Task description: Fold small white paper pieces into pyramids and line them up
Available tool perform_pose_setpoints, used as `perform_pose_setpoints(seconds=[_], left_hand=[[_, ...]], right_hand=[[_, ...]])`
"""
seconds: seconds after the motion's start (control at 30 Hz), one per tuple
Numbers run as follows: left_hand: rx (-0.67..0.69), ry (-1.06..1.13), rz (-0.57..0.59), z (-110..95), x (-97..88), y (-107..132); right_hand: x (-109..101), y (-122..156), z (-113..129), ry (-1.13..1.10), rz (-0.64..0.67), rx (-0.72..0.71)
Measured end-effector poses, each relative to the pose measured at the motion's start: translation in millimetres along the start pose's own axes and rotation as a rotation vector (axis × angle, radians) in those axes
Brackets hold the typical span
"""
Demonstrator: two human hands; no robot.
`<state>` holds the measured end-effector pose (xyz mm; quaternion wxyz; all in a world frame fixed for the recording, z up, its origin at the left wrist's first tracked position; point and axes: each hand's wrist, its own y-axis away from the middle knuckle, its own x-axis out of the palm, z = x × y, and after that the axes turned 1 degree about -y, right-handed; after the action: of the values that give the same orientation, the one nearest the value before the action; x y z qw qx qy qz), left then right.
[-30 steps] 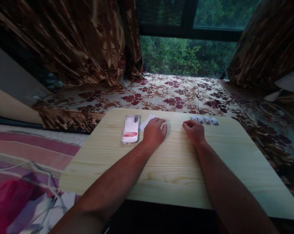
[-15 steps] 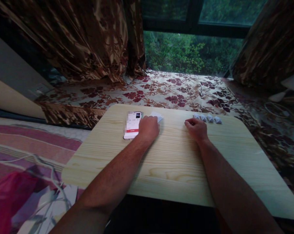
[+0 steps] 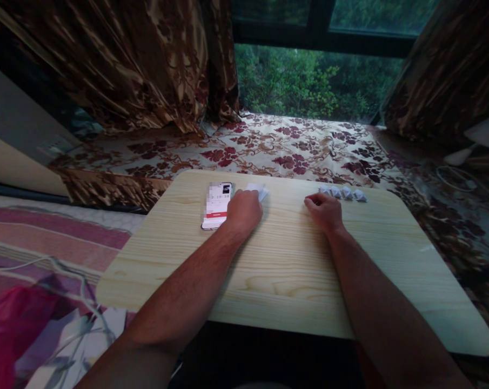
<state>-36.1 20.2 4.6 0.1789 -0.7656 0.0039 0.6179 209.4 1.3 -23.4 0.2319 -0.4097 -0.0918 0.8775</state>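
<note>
My left hand [image 3: 245, 210] is closed over white paper [image 3: 259, 189] near the table's far edge; its fingertips are hidden, and the paper pokes out beyond the knuckles. Just left of that hand lies a smartphone [image 3: 216, 205] with a lit screen showing a timer and a red bar. My right hand [image 3: 324, 212] rests on the wood with its fingers curled in and nothing visible in them. Beyond and to the right of it stands a row of several small folded white paper pieces [image 3: 347, 194], partly covered by the hand.
The light wooden table [image 3: 280, 286] has rounded corners. Behind it is a ledge with floral cloth [image 3: 268, 140], below a window and curtains [image 3: 155, 65]. At left, a striped bed [image 3: 45, 232] holds cables and a pink bag [image 3: 17, 319]. A white lamp [image 3: 483, 135] stands at right.
The whole view has shifted slightly. Both hands keep nearly the same places on the table, and the phone's timer has advanced.
</note>
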Motion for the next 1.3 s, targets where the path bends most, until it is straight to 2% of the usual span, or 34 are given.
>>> perform_pose_setpoints(seconds=[0.27, 0.63, 1.03, 1.13, 1.3], left_hand=[[-0.039, 0.01, 0.003, 1.9, -2.3, -2.2], [0.031, 0.067, -0.031, 4.6, -0.7, -4.9], [0.019, 0.066, -0.069, 4.4, 2.2, -7.3], [0.009, 0.082, -0.104, 2.1, 0.1, -7.0], [0.044, 0.161, -0.243, -2.6, -6.2, -6.6]], right_hand=[[0.2, 0.4, -0.5, 0.002, 0.008, -0.015], [-0.5, 1.1, 0.1, 0.018, 0.016, -0.04], [-0.6, 1.8, 0.7, 0.026, 0.027, -0.033], [-0.2, 1.9, 0.1, 0.027, 0.032, -0.032], [0.0, 1.8, 0.0, 0.029, 0.031, -0.036]])
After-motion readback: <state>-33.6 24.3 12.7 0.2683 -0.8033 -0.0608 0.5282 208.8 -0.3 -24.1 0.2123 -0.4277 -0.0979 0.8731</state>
